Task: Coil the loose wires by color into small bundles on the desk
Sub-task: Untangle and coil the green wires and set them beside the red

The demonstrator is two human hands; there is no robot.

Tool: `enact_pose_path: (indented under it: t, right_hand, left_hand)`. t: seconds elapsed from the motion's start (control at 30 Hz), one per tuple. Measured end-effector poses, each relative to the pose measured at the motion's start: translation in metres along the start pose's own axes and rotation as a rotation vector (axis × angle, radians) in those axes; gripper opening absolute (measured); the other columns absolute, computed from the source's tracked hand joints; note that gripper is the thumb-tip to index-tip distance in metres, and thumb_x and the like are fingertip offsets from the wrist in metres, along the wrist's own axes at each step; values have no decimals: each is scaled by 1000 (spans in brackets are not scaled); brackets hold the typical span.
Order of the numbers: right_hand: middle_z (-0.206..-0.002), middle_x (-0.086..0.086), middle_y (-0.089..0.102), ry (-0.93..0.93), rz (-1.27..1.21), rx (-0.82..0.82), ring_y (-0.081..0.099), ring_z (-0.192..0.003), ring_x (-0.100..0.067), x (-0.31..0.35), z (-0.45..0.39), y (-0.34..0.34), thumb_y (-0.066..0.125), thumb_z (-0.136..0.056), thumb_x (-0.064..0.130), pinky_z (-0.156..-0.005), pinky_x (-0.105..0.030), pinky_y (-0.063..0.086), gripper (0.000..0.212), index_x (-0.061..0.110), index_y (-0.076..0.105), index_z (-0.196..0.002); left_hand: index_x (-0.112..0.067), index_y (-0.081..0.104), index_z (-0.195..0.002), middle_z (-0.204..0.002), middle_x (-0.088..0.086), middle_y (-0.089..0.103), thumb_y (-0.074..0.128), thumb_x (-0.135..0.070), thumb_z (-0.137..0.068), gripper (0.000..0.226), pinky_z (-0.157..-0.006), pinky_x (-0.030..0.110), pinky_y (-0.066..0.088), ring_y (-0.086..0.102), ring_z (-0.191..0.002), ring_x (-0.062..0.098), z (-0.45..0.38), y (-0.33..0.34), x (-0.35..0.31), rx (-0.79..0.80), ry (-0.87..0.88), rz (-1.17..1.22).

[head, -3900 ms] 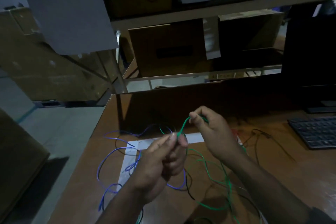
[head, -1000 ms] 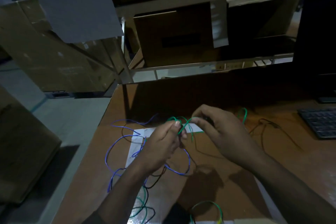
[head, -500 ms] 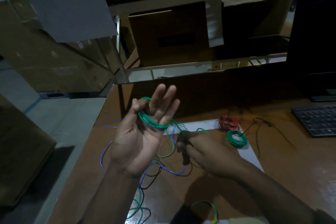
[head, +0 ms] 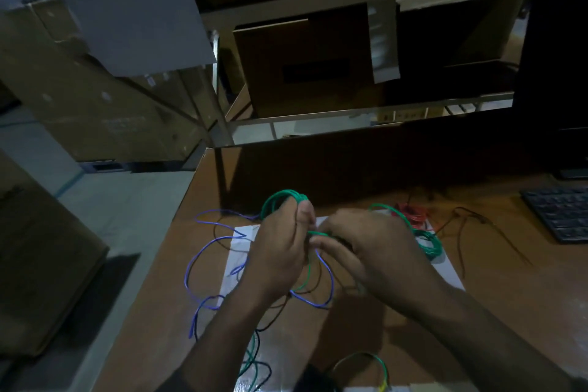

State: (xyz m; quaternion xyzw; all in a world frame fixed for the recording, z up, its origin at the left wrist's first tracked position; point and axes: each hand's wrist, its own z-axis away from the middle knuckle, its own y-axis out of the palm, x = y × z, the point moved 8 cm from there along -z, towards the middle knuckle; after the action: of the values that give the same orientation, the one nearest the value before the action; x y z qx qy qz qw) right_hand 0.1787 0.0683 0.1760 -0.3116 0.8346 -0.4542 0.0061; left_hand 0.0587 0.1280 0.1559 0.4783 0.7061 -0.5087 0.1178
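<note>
My left hand (head: 280, 251) grips round green wire coil (head: 281, 199); right hand (head: 366, 248) seems to pinch its thin tail above the brown table (head: 509, 270).

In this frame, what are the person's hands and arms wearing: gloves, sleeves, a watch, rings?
Nothing that shows. The left hand and right hand are bare, with no gloves, and no ring or watch is visible in the dim light. Both forearms are bare to the bottom edge of the head view; no sleeve cuff is clearly in view.

Left hand (head: 280, 251) curling fingers closed, right hand (head: 366, 248) pinching just beside it, fingertips meeting, forearms converging.
</note>
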Motion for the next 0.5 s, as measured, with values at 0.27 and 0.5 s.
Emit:
enact_pose_path:
  t: [0.27,0.5]
  right_hand:
    - [-84,7,64,-23,64,-79,63,-98,-17,-18,-13,-7,43,-100,56,-90,-40,42,44,20,61,-82]
    - [-111,19,63,135,-228,62,53,-113,4,-30,-1,19,59,-88,55,-94,-31,42,33,30,64,-109]
  left_hand:
    - [-15,47,-75,-56,-9,25,39,-39,-105,39,-49,29,22,23,-42,3,18,16,-5,381,-370,798]
    - [-18,48,-72,-54,-5,25,47,-38,-103,37,-42,24,23,20,-31,3,20,11,-1,435,-465,1302]
